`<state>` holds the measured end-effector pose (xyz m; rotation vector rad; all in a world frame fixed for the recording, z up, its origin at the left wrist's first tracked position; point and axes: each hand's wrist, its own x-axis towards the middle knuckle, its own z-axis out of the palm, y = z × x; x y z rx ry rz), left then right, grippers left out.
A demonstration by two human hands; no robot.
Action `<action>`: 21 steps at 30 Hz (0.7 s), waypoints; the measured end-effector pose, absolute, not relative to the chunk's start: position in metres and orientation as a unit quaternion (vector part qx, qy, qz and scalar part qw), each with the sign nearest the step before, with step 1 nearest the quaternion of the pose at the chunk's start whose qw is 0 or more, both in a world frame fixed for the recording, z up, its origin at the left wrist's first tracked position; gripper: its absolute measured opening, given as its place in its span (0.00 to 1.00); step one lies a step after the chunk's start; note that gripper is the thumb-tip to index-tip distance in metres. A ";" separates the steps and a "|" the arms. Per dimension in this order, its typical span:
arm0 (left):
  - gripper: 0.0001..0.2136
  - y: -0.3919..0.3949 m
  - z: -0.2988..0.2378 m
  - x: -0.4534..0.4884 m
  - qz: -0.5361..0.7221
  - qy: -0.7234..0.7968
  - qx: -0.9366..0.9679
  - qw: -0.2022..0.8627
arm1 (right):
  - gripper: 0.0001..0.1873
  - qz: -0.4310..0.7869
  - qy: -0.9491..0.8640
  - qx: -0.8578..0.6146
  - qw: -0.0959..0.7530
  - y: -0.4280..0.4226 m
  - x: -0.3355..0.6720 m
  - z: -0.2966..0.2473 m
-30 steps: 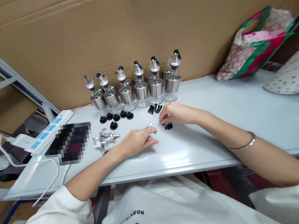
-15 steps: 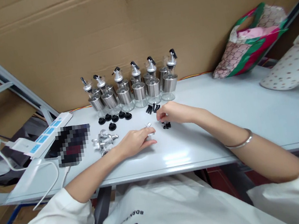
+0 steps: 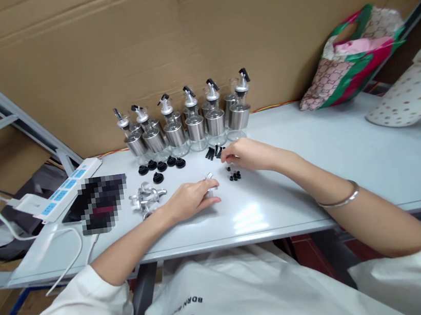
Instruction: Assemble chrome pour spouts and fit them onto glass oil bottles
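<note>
Mid-frame, my left hand (image 3: 190, 200) grips a silver spout (image 3: 209, 177), probably to keep it still. My right hand (image 3: 247, 154) bends near black bits (image 3: 235, 176); can't tell if it's holding any.

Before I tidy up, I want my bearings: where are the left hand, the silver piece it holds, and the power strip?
Left hand (image 3: 188, 200): head view, back of the hand.
Silver piece (image 3: 211, 192): head view, part between thumb and fingers.
Power strip (image 3: 67, 186): head view, socket face.

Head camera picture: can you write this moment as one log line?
left hand: holding silver piece | right hand: near small black pieces, grip unclear | bottles: standing behind both hands
</note>
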<state>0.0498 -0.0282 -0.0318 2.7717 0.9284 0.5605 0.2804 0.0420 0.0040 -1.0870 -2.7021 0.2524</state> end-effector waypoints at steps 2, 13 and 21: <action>0.14 -0.028 -0.032 0.050 0.187 0.313 0.927 0.086 | 0.15 0.082 -0.919 -0.370 0.112 0.043 0.282 0.004; 0.14 -0.028 -0.031 0.051 0.191 0.305 0.929 0.081 | 0.16 0.129 -0.931 -0.331 0.088 0.045 0.285 0.001; 0.15 -0.028 -0.032 0.050 0.196 0.301 0.930 0.070 | 0.11 0.114 -0.923 -0.349 0.112 0.040 0.283 0.005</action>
